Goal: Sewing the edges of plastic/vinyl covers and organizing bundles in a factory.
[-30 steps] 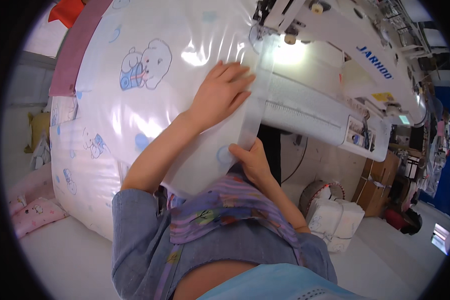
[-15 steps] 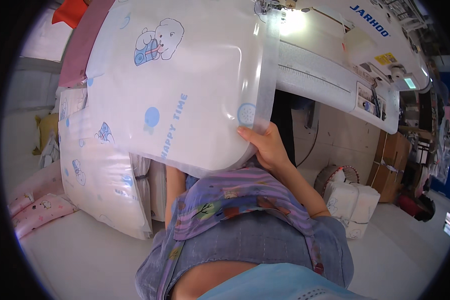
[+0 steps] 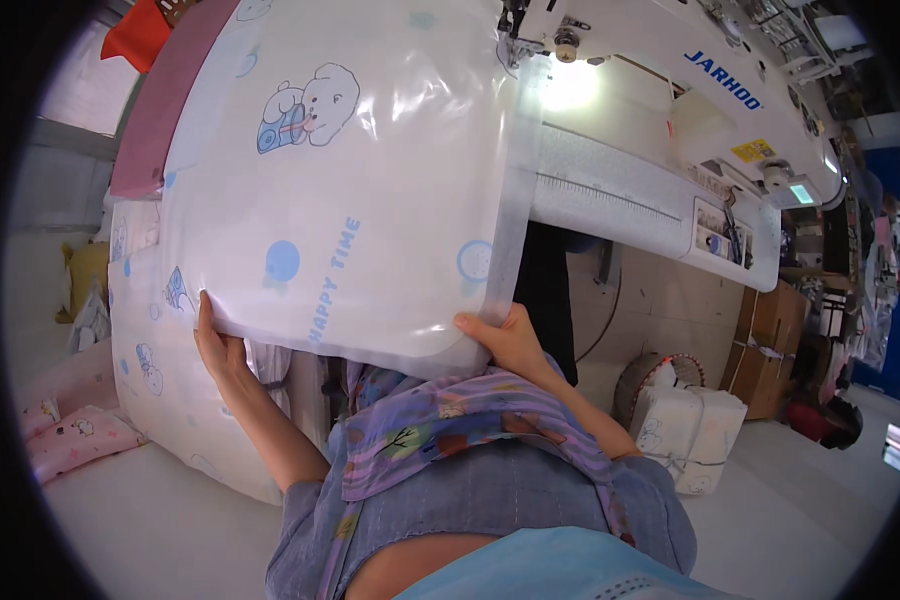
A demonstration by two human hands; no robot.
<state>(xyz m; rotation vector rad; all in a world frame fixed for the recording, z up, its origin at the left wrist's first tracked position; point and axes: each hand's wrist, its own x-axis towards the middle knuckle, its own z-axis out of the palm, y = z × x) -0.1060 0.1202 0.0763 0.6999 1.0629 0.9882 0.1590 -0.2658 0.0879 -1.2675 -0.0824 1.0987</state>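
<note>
Left hand point(image 3: 222, 352): grip closed, thumb uppermost, pinching the sheet's near-left edge.
Puppy-print plastic sheet point(image 3: 390, 200): glossy white, spread between both hands.
Right hand point(image 3: 515, 342): grip closed, thumb on top, holding the near-right corner.
Sewing machine point(image 3: 650, 50): sheet's right border beside its needle end; uneven pull between the hands could skew or pucker that border.
Round basket point(image 3: 694, 364): whitish contents, kind unclear.
Cardboard box point(image 3: 776, 335): contents not visible.

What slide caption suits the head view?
Left hand and right hand hold a glossy printed sheet beside a sewing machine.
</note>
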